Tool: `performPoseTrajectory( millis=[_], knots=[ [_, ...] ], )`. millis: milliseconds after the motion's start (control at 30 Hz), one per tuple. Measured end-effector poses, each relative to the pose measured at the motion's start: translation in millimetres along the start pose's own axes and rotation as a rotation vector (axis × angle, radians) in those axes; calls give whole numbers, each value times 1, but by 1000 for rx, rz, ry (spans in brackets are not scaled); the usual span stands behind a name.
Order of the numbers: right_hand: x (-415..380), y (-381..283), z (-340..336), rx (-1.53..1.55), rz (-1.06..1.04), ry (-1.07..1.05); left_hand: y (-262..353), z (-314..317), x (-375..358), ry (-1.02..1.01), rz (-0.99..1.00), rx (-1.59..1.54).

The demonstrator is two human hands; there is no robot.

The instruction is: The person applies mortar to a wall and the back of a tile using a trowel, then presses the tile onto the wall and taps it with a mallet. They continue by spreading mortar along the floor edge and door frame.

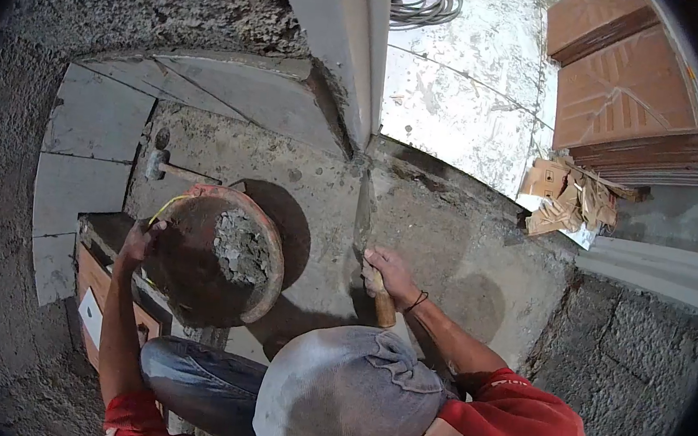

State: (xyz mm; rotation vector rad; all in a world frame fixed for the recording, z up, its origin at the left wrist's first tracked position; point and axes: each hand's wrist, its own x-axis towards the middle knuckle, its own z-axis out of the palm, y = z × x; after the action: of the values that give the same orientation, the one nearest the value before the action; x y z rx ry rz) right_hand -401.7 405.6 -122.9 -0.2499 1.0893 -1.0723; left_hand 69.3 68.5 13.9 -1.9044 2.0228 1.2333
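Observation:
My left hand (142,242) is closed at the left rim of a round mortar tub (191,203), near a thin yellow strip on its edge. Grey mortar (242,248) lies in the right part of the tub, which looks tilted. My right hand (389,277) is wrapped round a wooden handle (384,308) above the rough floor; the tool's other end is hard to make out. A mallet (156,166) lies on the floor just beyond the tub, its handle reaching toward the rim.
Large tiles (94,118) line the left wall. A box (97,299) stands below the tub's left side. A door frame (369,52) rises at top centre. Beyond it are coiled cable (424,7), stacked boxes (630,94) and torn cardboard (573,202).

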Motion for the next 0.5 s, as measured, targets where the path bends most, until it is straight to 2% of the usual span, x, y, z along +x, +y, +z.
performPoseTrajectory(
  millis=[33, 67, 133, 200, 233, 267, 333, 367, 433, 467, 500],
  knots=[
    [-5, -13, 9, 123, 75, -34, 4, -1, -1, -10, 18, -1],
    [-2, -14, 10, 115, 83, -39, 1, -1, -3, -18, 36, -3],
    [6, -14, 11, 141, 98, -95, -14, 6, -5, 64, 89, -77],
    [11, -20, 12, 102, 143, -130, -24, 8, 6, 209, 102, 49],
    [13, -23, 12, 71, 180, -158, -22, 5, 5, 135, -34, -2],
    [18, -21, 9, 59, 191, -161, -25, 3, 7, 138, -45, -15],
    [29, -10, -1, -668, -67, 29, -38, 0, 11, 25, 91, -106],
    [27, -12, -3, -681, -51, 18, -31, 0, 8, 26, 73, -121],
    [13, -19, -1, -1152, -213, 225, -12, 1, 0, -29, 132, -96],
    [8, -21, -3, -1159, -187, 208, -25, 3, 8, 8, 443, -151],
    [5, -23, -6, -1257, -196, 253, -38, -2, 14, -54, 139, -156]
  ],
)
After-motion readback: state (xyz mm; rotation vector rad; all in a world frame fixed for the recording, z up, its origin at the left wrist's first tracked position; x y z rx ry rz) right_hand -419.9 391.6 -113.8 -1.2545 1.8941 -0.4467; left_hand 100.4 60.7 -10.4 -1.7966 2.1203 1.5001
